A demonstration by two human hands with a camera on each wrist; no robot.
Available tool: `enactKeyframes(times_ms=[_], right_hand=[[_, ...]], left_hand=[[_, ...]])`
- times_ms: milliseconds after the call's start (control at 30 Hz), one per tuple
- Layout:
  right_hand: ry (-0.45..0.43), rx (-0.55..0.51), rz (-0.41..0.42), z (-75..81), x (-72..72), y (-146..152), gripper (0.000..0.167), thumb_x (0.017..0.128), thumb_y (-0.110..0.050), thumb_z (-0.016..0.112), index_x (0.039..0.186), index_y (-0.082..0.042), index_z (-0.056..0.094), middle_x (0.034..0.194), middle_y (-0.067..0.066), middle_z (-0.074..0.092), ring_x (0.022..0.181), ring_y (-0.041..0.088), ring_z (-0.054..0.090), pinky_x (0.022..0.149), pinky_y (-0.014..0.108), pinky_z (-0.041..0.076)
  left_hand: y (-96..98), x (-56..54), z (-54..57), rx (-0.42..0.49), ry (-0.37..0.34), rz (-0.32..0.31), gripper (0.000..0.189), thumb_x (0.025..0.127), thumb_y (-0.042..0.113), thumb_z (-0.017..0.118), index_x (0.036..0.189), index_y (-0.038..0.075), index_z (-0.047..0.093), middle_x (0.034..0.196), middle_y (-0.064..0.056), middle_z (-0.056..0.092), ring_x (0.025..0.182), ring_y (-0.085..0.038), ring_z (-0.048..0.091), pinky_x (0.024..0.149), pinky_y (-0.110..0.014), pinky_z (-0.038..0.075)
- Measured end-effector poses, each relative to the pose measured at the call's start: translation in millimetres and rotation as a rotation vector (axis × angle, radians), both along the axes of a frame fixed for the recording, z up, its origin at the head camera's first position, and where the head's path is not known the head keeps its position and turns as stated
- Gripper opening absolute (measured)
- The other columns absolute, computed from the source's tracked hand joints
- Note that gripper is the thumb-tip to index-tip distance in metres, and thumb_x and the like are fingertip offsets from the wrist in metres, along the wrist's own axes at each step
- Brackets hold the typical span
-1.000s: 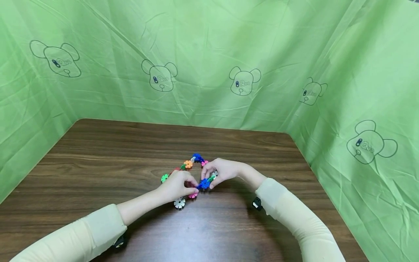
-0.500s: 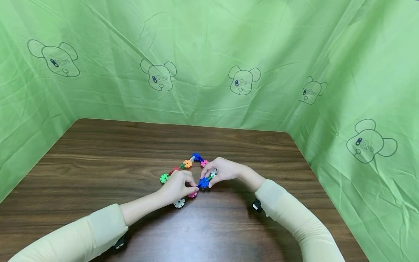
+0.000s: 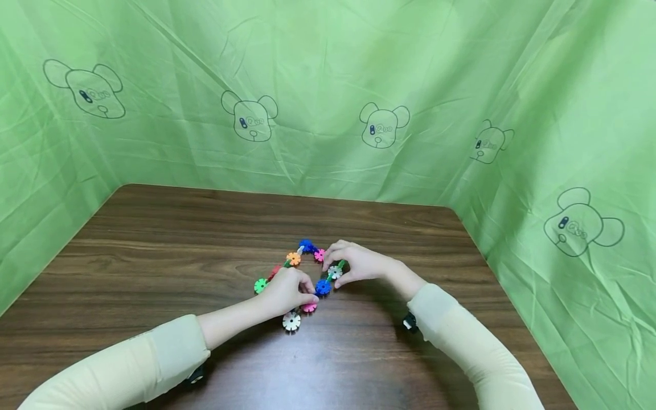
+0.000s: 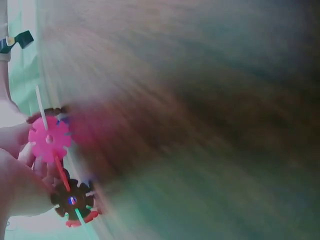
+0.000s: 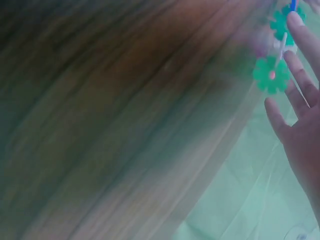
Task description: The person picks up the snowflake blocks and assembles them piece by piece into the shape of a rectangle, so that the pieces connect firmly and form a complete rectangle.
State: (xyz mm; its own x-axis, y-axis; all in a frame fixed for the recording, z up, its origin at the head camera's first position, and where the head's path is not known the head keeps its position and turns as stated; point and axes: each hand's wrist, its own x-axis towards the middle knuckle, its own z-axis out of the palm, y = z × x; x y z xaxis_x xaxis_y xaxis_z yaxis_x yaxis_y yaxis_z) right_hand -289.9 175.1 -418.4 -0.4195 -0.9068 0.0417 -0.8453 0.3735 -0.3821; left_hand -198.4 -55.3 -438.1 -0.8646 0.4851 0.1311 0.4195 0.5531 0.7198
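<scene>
A chain of notched, flower-shaped plastic snowflake discs lies in a loop on the table. My left hand [image 3: 287, 291] pinches the chain at its near side, thumb and forefinger meeting between a blue disc [image 3: 323, 287] and a pink disc [image 3: 309, 307]. A white disc [image 3: 291, 322] sits at the near end. My right hand [image 3: 361, 263] is over the loop's right side, fingers spread around a second white disc [image 3: 335, 273] and green discs. In the right wrist view its fingers look fairly straight beside a green disc [image 5: 271, 75]. Part of the chain is hidden under the left hand.
The far part of the loop has an orange disc [image 3: 293, 259], a dark blue disc [image 3: 306, 245] and a far pink disc [image 3: 319, 255]. A bright green disc [image 3: 260, 285] lies left. Green curtains [image 3: 318, 68] surround the wooden table [image 3: 205, 228].
My right hand has loosened from the blue disc and moved slightly right and back. The left hand has shifted a little right, with the near discs.
</scene>
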Motion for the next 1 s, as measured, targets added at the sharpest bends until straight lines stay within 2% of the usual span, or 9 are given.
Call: enactKeyframes(times_ms=[100,167,267,400,500,633,767,900,1000], right_hand=[[-0.024,-0.038,-0.060,2.1,-1.9,13.3,0.036,0.077,-0.024,0.079,0.108,-0.013,0.066,0.116,0.001,0.058,0.113,0.016,0.050,0.099,0.036,0.041],[-0.046,-0.063,-0.089,1.7,-4.8,20.7,0.032,0.080,-0.018,0.076,0.109,-0.011,0.065,0.114,0.000,0.059,0.109,0.018,0.053,0.096,0.037,0.044],[-0.073,-0.076,-0.122,-1.8,-10.0,25.8,0.027,0.086,-0.012,0.070,0.111,-0.007,0.064,0.111,0.001,0.061,0.100,0.020,0.058,0.089,0.038,0.048],[-0.082,-0.050,-0.138,-6.5,-13.7,21.6,0.022,0.087,-0.011,0.067,0.109,-0.008,0.064,0.106,0.001,0.064,0.086,0.016,0.060,0.078,0.035,0.051],[-0.069,-0.035,-0.122,-8.4,-14.7,16.4,0.015,0.087,-0.012,0.068,0.102,-0.009,0.066,0.098,0.000,0.064,0.080,0.011,0.057,0.072,0.033,0.052],[-0.050,-0.058,-0.109,-10.6,-16.6,11.9,0.006,0.086,-0.010,0.068,0.092,-0.010,0.068,0.090,0.000,0.065,0.078,0.010,0.056,0.071,0.034,0.051],[-0.048,-0.089,-0.126,-10.8,-17.4,12.3,0.005,0.086,-0.008,0.068,0.089,-0.011,0.068,0.088,-0.003,0.066,0.080,0.007,0.058,0.074,0.031,0.052],[-0.069,-0.113,-0.157,-9.8,-17.7,13.0,0.004,0.086,-0.011,0.069,0.089,-0.011,0.069,0.086,-0.005,0.068,0.079,0.003,0.061,0.073,0.024,0.052],[-0.088,-0.155,-0.175,-7.3,-16.8,13.1,0.005,0.084,-0.012,0.070,0.089,-0.011,0.069,0.083,-0.006,0.069,0.077,0.003,0.064,0.070,0.021,0.052]], left_hand=[[2.0,-0.8,1.0,0.015,-0.022,-0.010,0.015,0.075,0.019,0.080,0.068,0.015,0.067,0.060,0.009,0.063,0.052,-0.002,0.054,0.052,-0.019,0.046],[3.0,-2.0,3.0,0.022,-0.036,-0.021,0.016,0.074,0.021,0.081,0.070,0.013,0.067,0.061,0.008,0.063,0.052,-0.002,0.055,0.053,-0.019,0.047],[5.3,-8.7,9.2,0.008,-0.011,-0.020,0.020,0.073,0.025,0.082,0.073,0.011,0.067,0.063,0.008,0.063,0.053,-0.002,0.056,0.055,-0.019,0.047],[14.0,-27.6,18.3,-0.019,0.054,0.005,0.020,0.073,0.023,0.082,0.078,0.008,0.068,0.067,0.005,0.066,0.061,-0.004,0.058,0.060,-0.021,0.050],[22.7,-42.8,19.8,-0.042,0.089,0.013,0.016,0.075,0.016,0.080,0.082,0.005,0.070,0.072,0.000,0.069,0.066,-0.008,0.062,0.064,-0.023,0.051],[30.9,-58.8,19.7,-0.079,0.122,0.022,0.009,0.078,0.010,0.076,0.085,0.006,0.073,0.078,-0.001,0.072,0.071,-0.010,0.065,0.065,-0.024,0.051],[38.1,-69.2,21.8,-0.119,0.099,0.032,0.005,0.079,0.012,0.076,0.084,0.011,0.076,0.078,0.002,0.072,0.069,-0.010,0.064,0.063,-0.025,0.050],[42.9,-72.7,24.9,-0.178,0.055,0.043,0.004,0.079,0.015,0.077,0.082,0.013,0.076,0.076,0.004,0.072,0.070,-0.009,0.063,0.067,-0.027,0.051],[44.3,-73.4,26.0,-0.179,0.021,0.043,0.004,0.078,0.016,0.078,0.079,0.013,0.075,0.074,0.004,0.071,0.070,-0.008,0.063,0.067,-0.027,0.051]])
